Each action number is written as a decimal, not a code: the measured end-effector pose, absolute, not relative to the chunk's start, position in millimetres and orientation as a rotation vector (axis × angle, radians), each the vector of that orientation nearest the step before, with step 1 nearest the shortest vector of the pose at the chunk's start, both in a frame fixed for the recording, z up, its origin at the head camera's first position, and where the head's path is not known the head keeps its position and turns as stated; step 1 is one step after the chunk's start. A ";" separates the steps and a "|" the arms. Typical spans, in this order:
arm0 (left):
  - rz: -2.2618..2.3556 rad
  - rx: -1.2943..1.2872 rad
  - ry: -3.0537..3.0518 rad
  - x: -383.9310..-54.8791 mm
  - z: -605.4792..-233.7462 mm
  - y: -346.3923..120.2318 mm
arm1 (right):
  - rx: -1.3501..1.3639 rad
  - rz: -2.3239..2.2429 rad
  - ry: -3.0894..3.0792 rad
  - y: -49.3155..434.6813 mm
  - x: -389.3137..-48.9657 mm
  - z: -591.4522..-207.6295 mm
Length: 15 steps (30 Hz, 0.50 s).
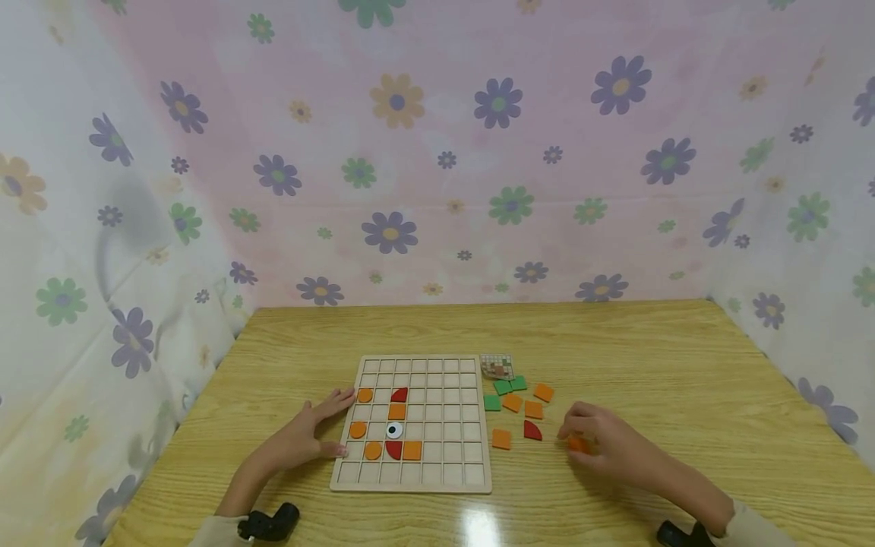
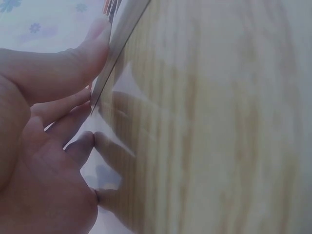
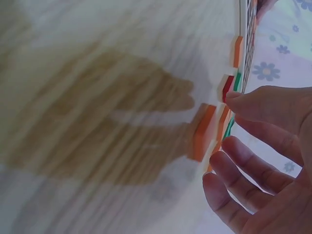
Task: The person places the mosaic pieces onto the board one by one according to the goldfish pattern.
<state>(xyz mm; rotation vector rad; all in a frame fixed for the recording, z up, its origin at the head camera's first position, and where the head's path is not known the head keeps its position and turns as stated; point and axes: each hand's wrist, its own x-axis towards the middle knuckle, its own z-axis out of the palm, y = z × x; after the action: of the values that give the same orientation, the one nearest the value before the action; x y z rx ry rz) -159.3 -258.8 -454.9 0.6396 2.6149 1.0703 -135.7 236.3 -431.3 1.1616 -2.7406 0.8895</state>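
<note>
My left hand (image 1: 301,434) rests at the left edge of a wooden grid board (image 1: 444,476), fingers spread, thumb at the rim. In the left wrist view the thumb (image 2: 73,68) lies along the board's edge. The board bears orange discs (image 1: 372,450), orange squares (image 1: 412,450), red quarter-circles (image 1: 399,395) and a white disc with a black dot (image 1: 394,430). On the right, my right hand (image 1: 611,447) is bent over an orange square tile (image 1: 578,444). The right wrist view has this tile (image 3: 202,131) lying on the table, thumb and fingers apart around it.
Between board and right hand lie loose tiles: several orange squares (image 1: 501,439), green squares (image 1: 492,403) and a red quarter-circle (image 1: 532,431). A small picture card (image 1: 497,367) lies by the board's top right corner. Flowered cloth (image 1: 437,190) stands behind the wooden table (image 1: 615,342).
</note>
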 end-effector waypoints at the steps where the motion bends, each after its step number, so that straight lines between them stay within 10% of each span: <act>1: 1.068 0.643 2.617 -159.5 -454.9 -258.9 | 1.171 0.891 -2.728 237.9 -135.2 -432.2; 15: 1.070 0.606 2.613 -158.7 -455.0 -258.3 | 1.181 0.945 -2.674 257.6 -130.3 -444.8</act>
<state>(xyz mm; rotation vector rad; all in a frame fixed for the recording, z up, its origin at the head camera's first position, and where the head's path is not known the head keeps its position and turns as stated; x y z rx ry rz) -158.7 -258.3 -455.0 0.6056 2.6127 1.0703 -130.3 257.6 -444.8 1.1808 -2.6740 0.9451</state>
